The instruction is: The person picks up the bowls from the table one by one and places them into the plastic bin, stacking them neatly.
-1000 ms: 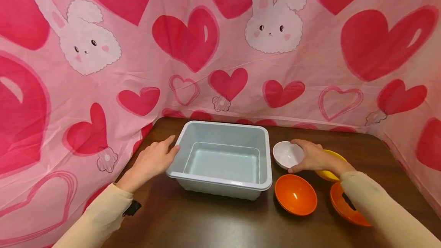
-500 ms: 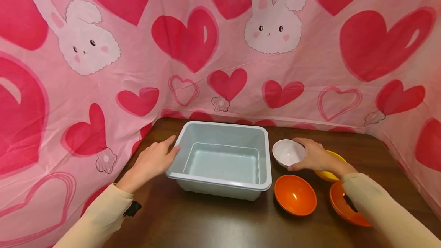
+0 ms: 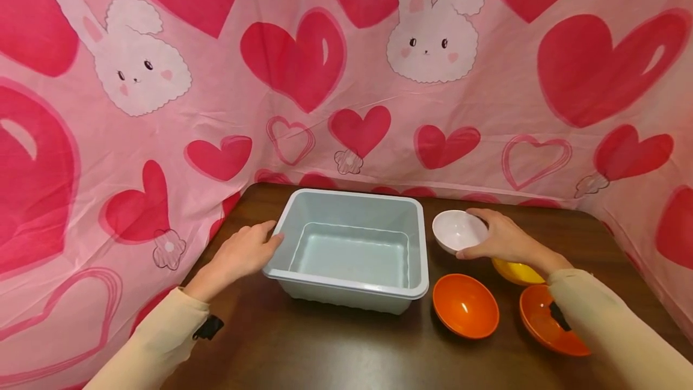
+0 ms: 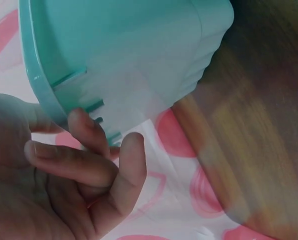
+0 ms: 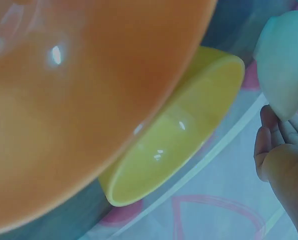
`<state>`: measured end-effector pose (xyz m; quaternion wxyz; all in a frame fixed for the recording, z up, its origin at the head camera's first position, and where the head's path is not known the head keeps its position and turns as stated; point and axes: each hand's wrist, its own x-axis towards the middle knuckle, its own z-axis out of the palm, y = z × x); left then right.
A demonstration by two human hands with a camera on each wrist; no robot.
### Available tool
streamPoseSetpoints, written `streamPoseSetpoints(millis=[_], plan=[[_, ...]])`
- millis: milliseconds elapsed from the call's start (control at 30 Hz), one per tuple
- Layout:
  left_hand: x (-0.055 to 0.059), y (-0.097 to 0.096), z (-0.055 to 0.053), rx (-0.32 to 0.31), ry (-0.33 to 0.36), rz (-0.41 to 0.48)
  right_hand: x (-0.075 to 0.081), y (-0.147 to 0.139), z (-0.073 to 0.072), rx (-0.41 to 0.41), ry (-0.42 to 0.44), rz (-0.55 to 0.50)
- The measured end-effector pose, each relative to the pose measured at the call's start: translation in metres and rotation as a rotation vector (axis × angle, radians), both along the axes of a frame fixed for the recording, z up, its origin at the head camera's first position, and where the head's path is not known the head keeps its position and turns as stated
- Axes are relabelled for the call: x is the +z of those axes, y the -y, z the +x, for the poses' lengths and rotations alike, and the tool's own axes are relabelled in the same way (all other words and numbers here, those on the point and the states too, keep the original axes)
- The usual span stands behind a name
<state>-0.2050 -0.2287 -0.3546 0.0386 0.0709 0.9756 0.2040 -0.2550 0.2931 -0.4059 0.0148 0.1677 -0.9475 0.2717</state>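
My right hand (image 3: 506, 239) holds a small white bowl (image 3: 457, 230) by its right side, thumb at the near edge and fingers at the far edge. In the right wrist view the bowl (image 5: 284, 65) is seen from outside, raised off the table, with fingertips against it. My left hand (image 3: 240, 253) grips the left rim of a light grey plastic tub (image 3: 346, 289). The left wrist view shows the thumb passing behind the rim and the other fingers (image 4: 131, 165) loosely bent outside the tub wall (image 4: 139, 65).
An orange bowl (image 3: 465, 306) stands right of the tub's near corner. Beneath my right forearm are a second orange bowl (image 3: 547, 324) and a yellow bowl (image 3: 520, 271). A pink heart-and-rabbit cloth (image 3: 357, 65) hangs around the brown wooden table (image 3: 346, 351).
The white bowl has risen in my right hand and shifted slightly away and to the right, uncovering more of the yellow bowl's near side. My left hand stays at the tub rim.
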Motion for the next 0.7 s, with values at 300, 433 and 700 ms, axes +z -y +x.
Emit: streamPoseSetpoints(millis=[300,433,700], plan=[[-0.006,0.004,0.000,-0.028,0.044,0.044,0.021,-0.002,0.006,0.003,0.003,0.004],[-0.010,0.004,0.002,-0.027,0.042,0.064,0.030,-0.002,0.010,0.010,-0.037,0.011],[-0.016,0.004,0.003,-0.028,0.062,0.107,0.047,0.000,0.009,0.045,-0.123,0.012]])
